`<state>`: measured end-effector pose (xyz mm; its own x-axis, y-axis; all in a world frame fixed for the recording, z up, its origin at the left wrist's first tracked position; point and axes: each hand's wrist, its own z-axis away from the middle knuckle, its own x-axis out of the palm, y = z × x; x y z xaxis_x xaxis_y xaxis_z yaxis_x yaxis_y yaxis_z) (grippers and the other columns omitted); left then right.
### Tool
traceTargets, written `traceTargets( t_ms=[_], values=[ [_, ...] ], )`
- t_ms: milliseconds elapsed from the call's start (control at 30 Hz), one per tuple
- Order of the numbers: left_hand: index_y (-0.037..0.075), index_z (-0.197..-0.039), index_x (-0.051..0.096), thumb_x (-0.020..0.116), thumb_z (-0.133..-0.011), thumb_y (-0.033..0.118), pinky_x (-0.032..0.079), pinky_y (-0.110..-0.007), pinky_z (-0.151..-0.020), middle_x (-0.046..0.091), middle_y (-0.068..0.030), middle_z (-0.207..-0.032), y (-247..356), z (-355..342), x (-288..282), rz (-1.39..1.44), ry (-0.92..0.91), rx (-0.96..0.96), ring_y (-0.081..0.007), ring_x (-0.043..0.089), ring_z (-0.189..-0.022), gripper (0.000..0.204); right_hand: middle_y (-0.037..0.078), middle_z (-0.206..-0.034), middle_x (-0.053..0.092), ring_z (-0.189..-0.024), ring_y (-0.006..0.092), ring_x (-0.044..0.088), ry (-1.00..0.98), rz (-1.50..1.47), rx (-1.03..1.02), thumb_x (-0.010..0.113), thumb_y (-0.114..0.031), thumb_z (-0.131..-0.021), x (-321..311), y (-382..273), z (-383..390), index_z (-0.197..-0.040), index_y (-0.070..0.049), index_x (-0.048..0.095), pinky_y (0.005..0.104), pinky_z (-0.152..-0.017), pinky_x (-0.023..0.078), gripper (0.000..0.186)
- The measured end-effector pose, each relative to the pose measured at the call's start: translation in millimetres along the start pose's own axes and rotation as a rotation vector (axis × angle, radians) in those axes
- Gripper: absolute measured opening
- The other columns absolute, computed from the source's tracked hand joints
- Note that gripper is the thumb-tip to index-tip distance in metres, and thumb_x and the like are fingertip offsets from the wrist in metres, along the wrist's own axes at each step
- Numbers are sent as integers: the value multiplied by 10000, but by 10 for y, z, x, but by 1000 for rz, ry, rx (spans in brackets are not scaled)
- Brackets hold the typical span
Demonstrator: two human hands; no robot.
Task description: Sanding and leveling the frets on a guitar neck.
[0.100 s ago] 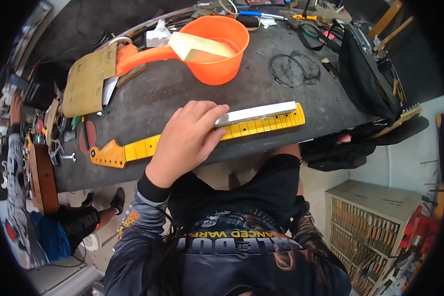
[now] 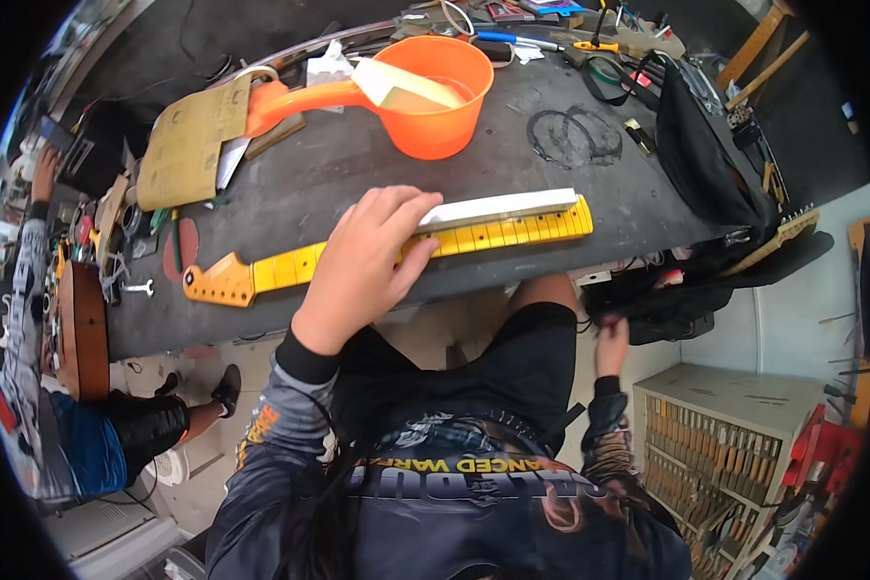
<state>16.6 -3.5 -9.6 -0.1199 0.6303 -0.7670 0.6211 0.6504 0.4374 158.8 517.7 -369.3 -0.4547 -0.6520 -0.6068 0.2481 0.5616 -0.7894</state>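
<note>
**Silver bar [image 2: 503,208] lies along the guitar neck [image 2: 285,270], left hand [image 2: 362,266] on it**

The bar reaches rightward from the left hand, whose fingers are closed on its left end. Its long axis runs nearly parallel to the neck, along the far edge. The neck lies left to right on the bench [image 2: 300,184], headstock leftward. The right hand [image 2: 610,343], blurred, is well apart, off the bench's near edge; whether its fingers are wide or narrow, I cannot tell.
</note>
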Motion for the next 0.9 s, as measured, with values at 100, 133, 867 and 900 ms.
traceTargets(
  t_ms=[100, 133, 867, 900],
  values=[
    [51, -1530, 737, 870, -1035, 73, 601, -500, -1129, 778, -156, -1394, 27, 20, -13, -13, 3, 20, -409, 732, -1309, 512, 128, -1227, 776, -1115, 230, 735, 72, -151, -291, 700, -44, -1214, -391, -1332, -628, -1270, 14, 733, 368, -1042, 593, 86],
    [67, -1560, 718, 857, -1049, 82, 601, -498, -1124, 771, -147, -1361, 37, 21, -12, -17, 8, 18, -398, 731, -1295, 530, 124, -1224, 772, -1134, 230, 733, 70, -232, -431, 701, -22, -1198, -459, -2034, -672, -1275, 17, 741, 367, -1044, 590, 94],
    [236, -1784, 657, 792, -1084, 145, 661, -464, -855, 702, -92, -1095, 79, -935, 642, -132, -337, 284, -311, 766, -1002, 718, 129, -1434, 761, -1419, 364, 677, -333, 135, -834, 829, -5, -990, -342, -3985, -1067, -1461, -83, 778, 494, -1204, 508, 480],
    [231, -1779, 663, 805, -1063, 142, 656, -462, -853, 699, -88, -1091, 71, -898, 597, -155, -318, 280, -306, 757, -994, 735, 129, -1434, 761, -1419, 364, 677, -353, 132, -839, 829, -5, -990, -306, -4042, -1086, -1461, -83, 778, 494, -1204, 508, 480]
  ],
)
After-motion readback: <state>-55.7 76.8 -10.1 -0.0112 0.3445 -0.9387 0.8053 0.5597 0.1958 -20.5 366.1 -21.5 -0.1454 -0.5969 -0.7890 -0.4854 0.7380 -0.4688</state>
